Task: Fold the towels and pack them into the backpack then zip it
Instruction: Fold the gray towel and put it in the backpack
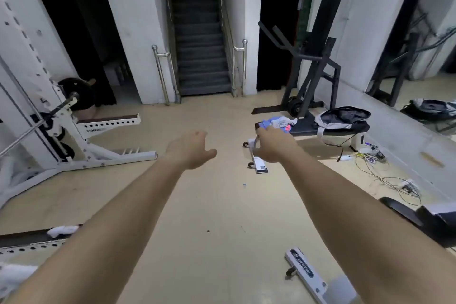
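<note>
Cluttering floor (209, 205): cables (385, 176), rack (81, 145); bench (306, 129) bearing towels (278, 122), backpack (345, 117).

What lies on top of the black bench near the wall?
On the bench, a heap of towels lies at the left end and a grey-black backpack at the right end. The backpack's inside is too dark to see, and the right hand covers the towels' near edge.

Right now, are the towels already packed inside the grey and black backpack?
No, the crumpled blue and grey towels lie on the black bench beside the backpack.
</note>
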A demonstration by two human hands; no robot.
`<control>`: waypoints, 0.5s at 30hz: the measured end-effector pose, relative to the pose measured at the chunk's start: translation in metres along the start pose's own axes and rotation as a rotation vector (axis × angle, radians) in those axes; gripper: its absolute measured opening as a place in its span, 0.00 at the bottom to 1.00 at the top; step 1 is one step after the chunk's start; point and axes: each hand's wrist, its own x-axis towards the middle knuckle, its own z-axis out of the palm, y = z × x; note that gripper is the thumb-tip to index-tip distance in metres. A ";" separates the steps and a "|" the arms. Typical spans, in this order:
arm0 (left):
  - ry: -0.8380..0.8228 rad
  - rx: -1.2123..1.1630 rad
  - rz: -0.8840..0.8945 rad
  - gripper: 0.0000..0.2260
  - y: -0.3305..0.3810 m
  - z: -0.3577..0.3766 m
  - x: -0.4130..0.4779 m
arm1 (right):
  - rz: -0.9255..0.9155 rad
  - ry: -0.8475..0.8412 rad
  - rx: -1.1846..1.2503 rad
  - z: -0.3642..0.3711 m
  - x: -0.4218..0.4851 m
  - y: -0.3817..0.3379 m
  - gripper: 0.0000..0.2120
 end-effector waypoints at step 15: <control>-0.196 0.095 0.119 0.27 0.060 0.085 0.368 | 0.193 -0.112 0.058 0.055 0.278 0.165 0.21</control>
